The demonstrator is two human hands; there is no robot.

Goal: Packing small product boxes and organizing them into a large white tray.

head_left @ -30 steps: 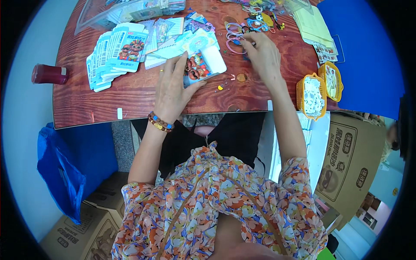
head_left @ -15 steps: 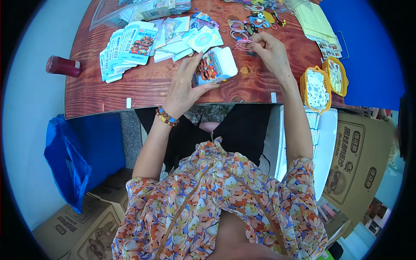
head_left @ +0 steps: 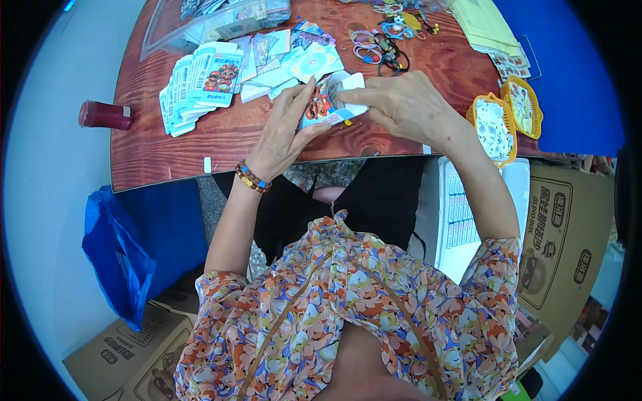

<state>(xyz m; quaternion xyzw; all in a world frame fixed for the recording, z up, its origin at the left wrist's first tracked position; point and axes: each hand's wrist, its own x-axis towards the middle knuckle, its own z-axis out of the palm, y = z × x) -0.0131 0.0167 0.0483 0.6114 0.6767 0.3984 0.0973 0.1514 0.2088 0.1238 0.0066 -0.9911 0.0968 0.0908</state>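
My left hand (head_left: 281, 125) is closed round a small blue-and-white cardboard box (head_left: 317, 111) with cartoon figures on its front. The box is tilted, and its white top flap (head_left: 353, 81) stands up at the right. At its mouth is my right hand (head_left: 409, 107), index finger reaching in and the other fingers curled. Whatever those fingers hold is hidden. Just behind the box lie patterned paper cards (head_left: 315, 63). Several hair ties (head_left: 366, 48), pink, blue and black, lie beyond my right hand.
A fanned stack of flat printed cartons (head_left: 194, 87) lies left, near a dark red cylinder (head_left: 105, 115). Behind it stands a clear plastic bin (head_left: 221, 30). Yellow baskets (head_left: 513, 130) with small packets sit at the right, below pale yellow sheets (head_left: 478, 30).
My right hand has moved from the hair ties left and toward me to the box's mouth. The pink hair tie it pinched no longer shows. My left hand still holds the box.
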